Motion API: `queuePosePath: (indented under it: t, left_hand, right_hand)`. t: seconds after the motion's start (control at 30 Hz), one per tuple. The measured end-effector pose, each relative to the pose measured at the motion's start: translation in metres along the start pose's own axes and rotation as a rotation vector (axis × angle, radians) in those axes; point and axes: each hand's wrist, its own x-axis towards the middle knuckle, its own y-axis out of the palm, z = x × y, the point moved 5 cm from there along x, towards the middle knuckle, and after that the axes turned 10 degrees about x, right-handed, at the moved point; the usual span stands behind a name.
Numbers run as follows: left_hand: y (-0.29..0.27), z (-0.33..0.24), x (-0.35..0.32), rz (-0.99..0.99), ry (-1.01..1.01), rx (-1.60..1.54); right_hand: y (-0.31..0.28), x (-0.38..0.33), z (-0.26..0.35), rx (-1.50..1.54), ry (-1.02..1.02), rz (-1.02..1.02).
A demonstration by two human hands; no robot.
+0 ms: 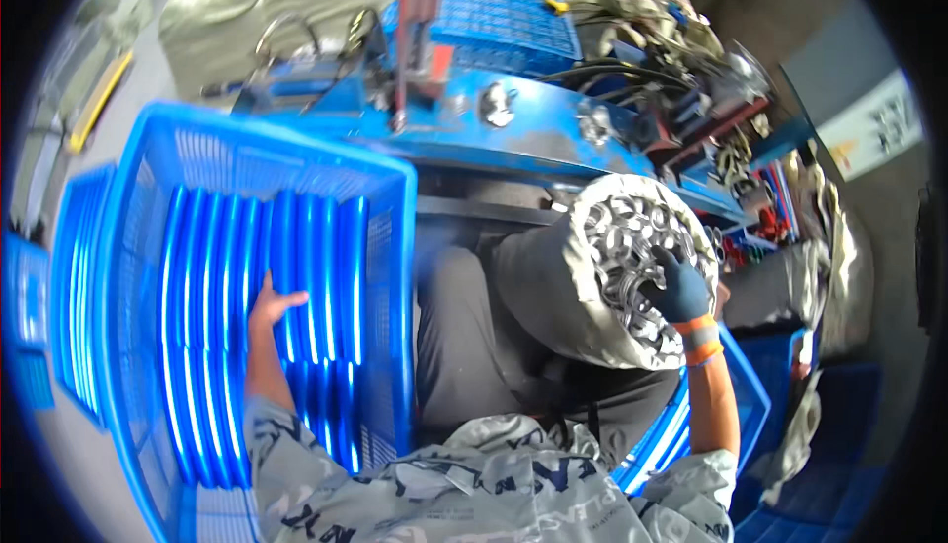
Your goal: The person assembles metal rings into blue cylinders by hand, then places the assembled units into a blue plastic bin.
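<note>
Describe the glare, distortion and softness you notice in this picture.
Head view: bright glare streaks the blue tubes; the large blue crate's left edge bows, fisheye-fashion; corners darken to black; the pale sheeting beyond looks soft.

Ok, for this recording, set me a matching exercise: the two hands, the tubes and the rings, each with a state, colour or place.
1. left hand
2. right hand
3. long tubes
4. small rings

A. silvery, in the tilted container
B. bare, among things in the crate
C. wearing a dark glove
D. glossy blue, lying side by side

Pairs: 1-B, 2-C, 3-D, 4-A.
</note>
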Motion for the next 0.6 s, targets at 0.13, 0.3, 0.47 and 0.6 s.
queuePosePath:
  t: [0.13, 0.3, 0.47, 0.6]
  left_hand:
    - [0.006, 0.008, -0.007, -0.191, -0.030, 0.240]
    - [-0.003, -0.031, -0.076, -0.624, 0.054, 0.651]
    - [0.107, -0.234, -0.177, -0.482, 0.501, 0.219]
    - [0.171, -0.418, -0.301, -0.507, 0.803, 0.530]
  right_hand:
    - [-0.036, -0.042, -0.001, 0.148, 0.103, -0.043]
    - [-0.048, -0.083, 0.002, 0.031, -0.043, -0.145]
    - [-0.069, -0.140, -0.031, 0.251, 0.033, -0.339]
    - [-0.017, -0.134, -0.072, 1.501, 0.247, -0.527]
